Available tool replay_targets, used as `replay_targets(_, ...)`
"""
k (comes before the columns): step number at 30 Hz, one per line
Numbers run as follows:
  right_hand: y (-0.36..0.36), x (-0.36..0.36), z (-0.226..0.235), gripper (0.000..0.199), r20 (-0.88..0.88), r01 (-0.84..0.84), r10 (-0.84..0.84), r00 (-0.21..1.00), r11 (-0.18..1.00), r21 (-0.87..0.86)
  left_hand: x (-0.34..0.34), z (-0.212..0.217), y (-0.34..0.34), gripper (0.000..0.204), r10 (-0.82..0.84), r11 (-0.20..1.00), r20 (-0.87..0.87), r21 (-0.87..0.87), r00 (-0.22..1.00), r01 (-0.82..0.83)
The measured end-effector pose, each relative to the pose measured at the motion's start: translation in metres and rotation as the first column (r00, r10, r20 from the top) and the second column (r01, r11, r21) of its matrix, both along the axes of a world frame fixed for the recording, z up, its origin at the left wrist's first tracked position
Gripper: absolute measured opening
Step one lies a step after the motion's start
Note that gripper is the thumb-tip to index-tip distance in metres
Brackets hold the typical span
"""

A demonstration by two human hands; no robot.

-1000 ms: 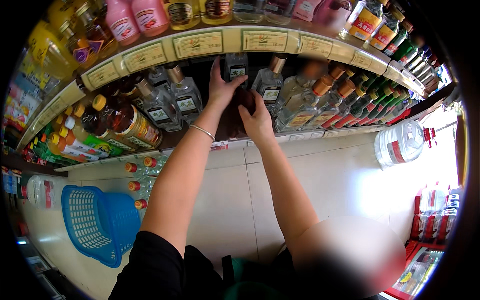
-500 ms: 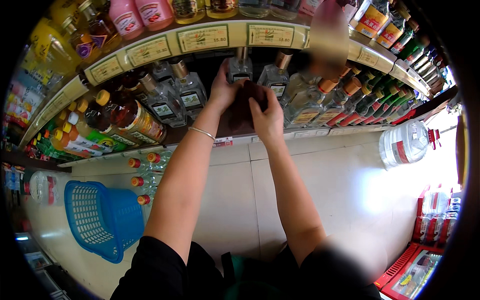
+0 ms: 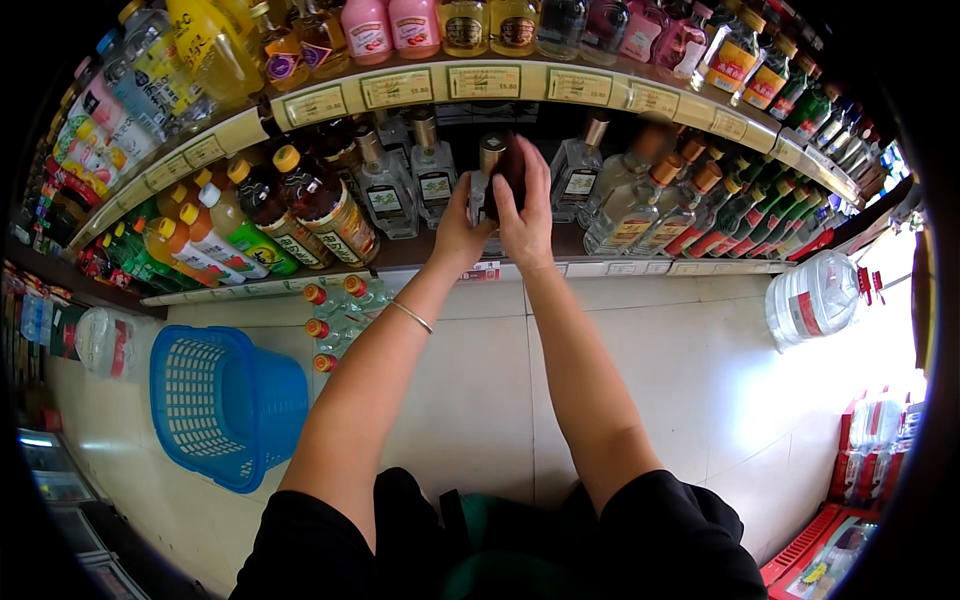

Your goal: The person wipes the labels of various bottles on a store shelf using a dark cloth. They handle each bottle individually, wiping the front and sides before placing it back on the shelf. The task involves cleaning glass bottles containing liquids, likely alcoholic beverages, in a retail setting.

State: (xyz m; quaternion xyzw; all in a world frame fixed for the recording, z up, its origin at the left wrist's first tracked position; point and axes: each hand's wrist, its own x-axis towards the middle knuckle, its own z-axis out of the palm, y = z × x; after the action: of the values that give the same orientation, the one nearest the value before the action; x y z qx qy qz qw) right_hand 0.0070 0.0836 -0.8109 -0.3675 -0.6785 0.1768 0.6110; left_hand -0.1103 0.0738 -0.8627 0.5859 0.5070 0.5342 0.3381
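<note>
Both my hands are at the lower shelf. My left hand (image 3: pixel 461 230) is wrapped around a clear glass bottle (image 3: pixel 478 192) with a silvery cap, gripping it from the left. The bottle stands about upright, its lower part hidden by my fingers. A dark maroon cloth (image 3: pixel 508 178) is in my right hand (image 3: pixel 527 218), pressed along the bottle's right side. To the left stand similar clear bottles with silvery caps, the nearest being a labelled bottle (image 3: pixel 434 175). Another such bottle (image 3: pixel 577 180) stands to the right, a little apart from my right hand.
Overhead runs the upper shelf's edge (image 3: pixel 420 88), with price tags and bottles above. Brown drink bottles (image 3: pixel 322 210) fill the left, copper-capped bottles (image 3: pixel 625 215) the right. On the floor are a blue basket (image 3: pixel 280 395), red-capped bottles (image 3: pixel 340 318) and a large water jug (image 3: pixel 812 298).
The view has shifted, so the shelf sits lower and further right. My right hand and the cloth have gone from the bottle's front to its right side. My left hand still holds the bottle.
</note>
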Motion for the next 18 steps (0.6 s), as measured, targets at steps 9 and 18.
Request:
replay_targets(9, -0.007, 0.038, -0.059, 0.044, -0.211, 0.102, -0.197, 0.957, 0.915, -0.389, 0.004, 0.01, -0.005, 0.069, -0.007, 0.998, 0.026, 0.063, 1.0, 0.005)
replay_targets(18, 0.025, 0.003, 0.11, 0.052, 0.416, -0.047, 0.177, 0.892, 0.951, -0.304, -0.008, -0.027, 0.015, 0.068, -0.072, 0.994, 0.086, 0.087, 0.994, 0.065)
